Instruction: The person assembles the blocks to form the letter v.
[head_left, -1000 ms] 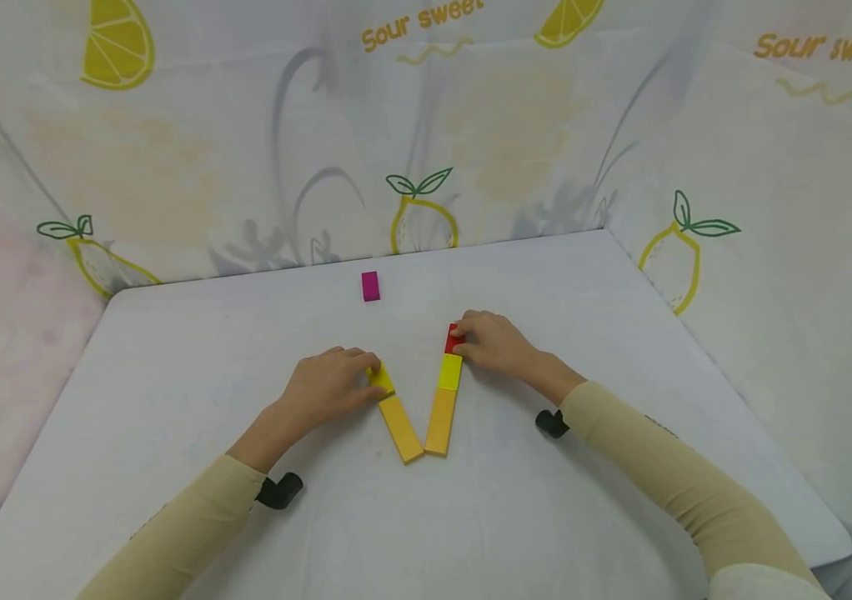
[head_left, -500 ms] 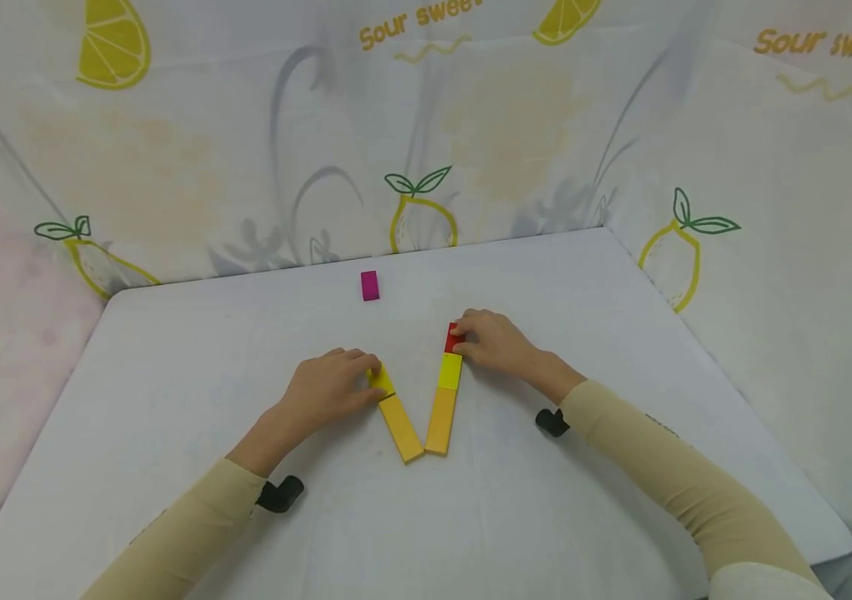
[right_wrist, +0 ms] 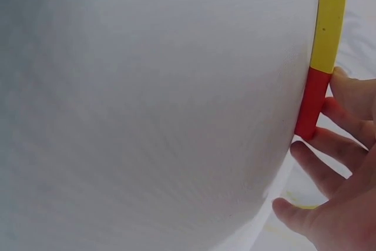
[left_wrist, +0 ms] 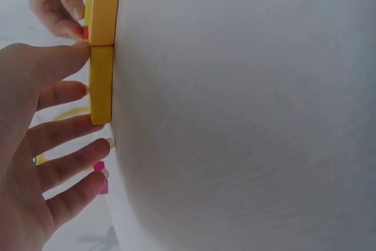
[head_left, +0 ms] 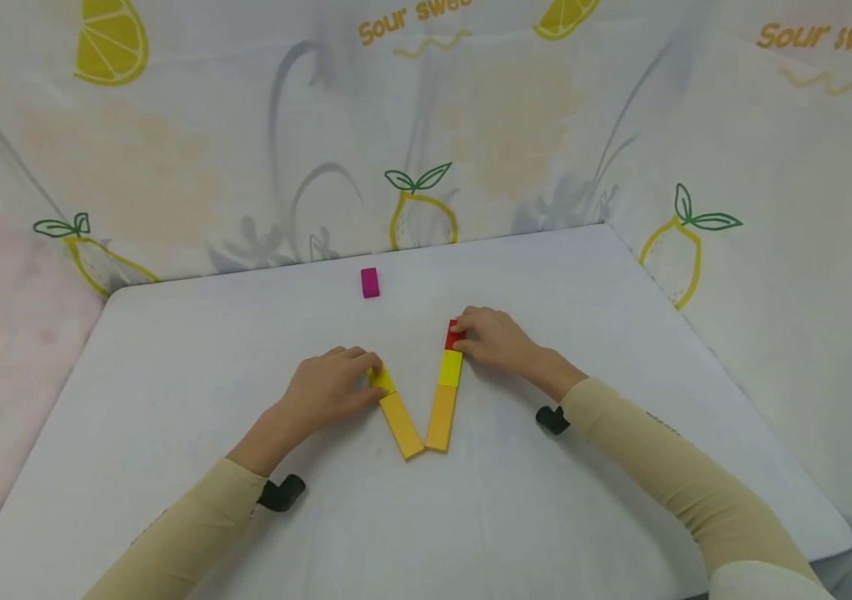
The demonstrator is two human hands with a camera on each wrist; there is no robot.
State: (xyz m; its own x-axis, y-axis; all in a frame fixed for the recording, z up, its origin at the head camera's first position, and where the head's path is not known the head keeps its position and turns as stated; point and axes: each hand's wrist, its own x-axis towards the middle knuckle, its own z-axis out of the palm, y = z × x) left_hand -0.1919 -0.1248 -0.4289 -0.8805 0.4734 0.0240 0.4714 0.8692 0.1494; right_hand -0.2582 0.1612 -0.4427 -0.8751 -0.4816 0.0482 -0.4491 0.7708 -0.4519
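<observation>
In the head view, two rows of blocks form a V on the white table. The left row has an orange block point(head_left: 402, 427) with a yellow block point(head_left: 383, 381) at its upper end. My left hand point(head_left: 328, 385) pinches that yellow block, thumb near the joint and fingertips at its far end, as the left wrist view shows. In the right row, a longer orange block point(head_left: 442, 418), another yellow block point(head_left: 451, 367) and a red block point(head_left: 453, 335) lie end to end. My right hand point(head_left: 497, 340) holds the red block between thumb and fingers.
A magenta block point(head_left: 370, 282) stands alone toward the back of the table point(head_left: 426, 533). Behind it rises a backdrop cloth point(head_left: 231, 150) printed with lemons. Dark wrist-worn pieces point(head_left: 282, 493) hang under the sleeves, close over the table.
The dark gap between the left yellow block and its orange block has thinned. Both hands stay on the same blocks, and the head view has shifted slightly.
</observation>
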